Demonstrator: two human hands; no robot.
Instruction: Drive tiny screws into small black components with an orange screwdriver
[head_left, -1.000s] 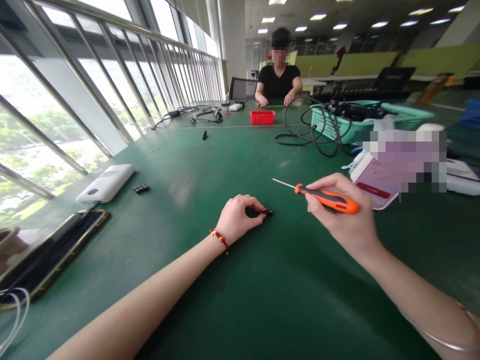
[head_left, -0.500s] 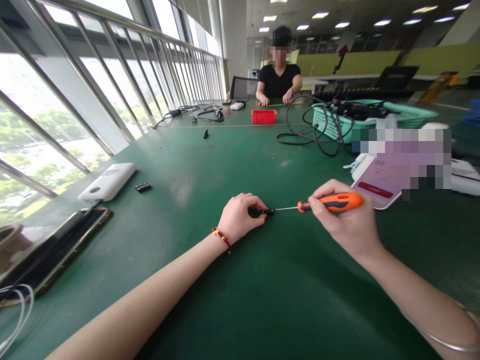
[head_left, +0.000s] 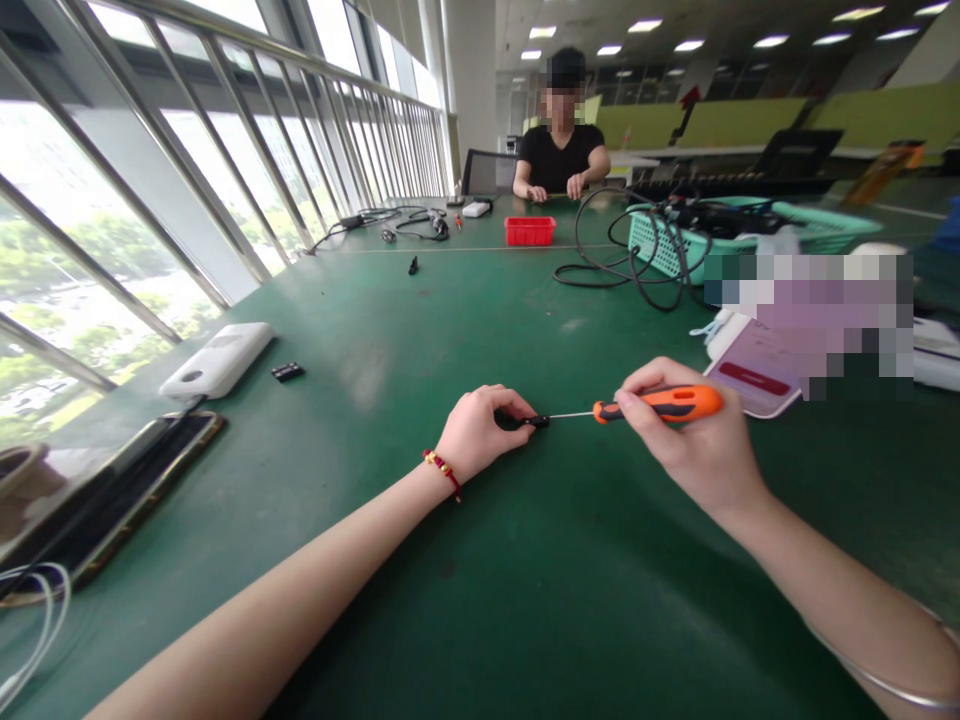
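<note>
Low over the green table (head_left: 480, 560), my left hand (head_left: 484, 430) pinches a small black part (head_left: 536, 421) between thumb and fingers; its exact kind is too small to make out. My right hand (head_left: 697, 450) is closed around the orange and dark grey handle of a screwdriver (head_left: 686, 402). The screwdriver lies nearly level, its thin shaft pointing left, and the tip meets the right end of the black part. Whether the tip sits in a screw cannot be seen.
At left are a white power bank (head_left: 219, 360), a small black piece (head_left: 287, 371) and a dark phone (head_left: 142, 490). A propped phone (head_left: 754, 370) stands at right, before a teal basket (head_left: 660, 245) with cables. Beyond a red box (head_left: 530, 231), a person (head_left: 562, 155) sits at the far end.
My hands, the screwdriver and the black part hold almost the same position. Across the table, the person's hands have shifted slightly. The view has moved a little.
</note>
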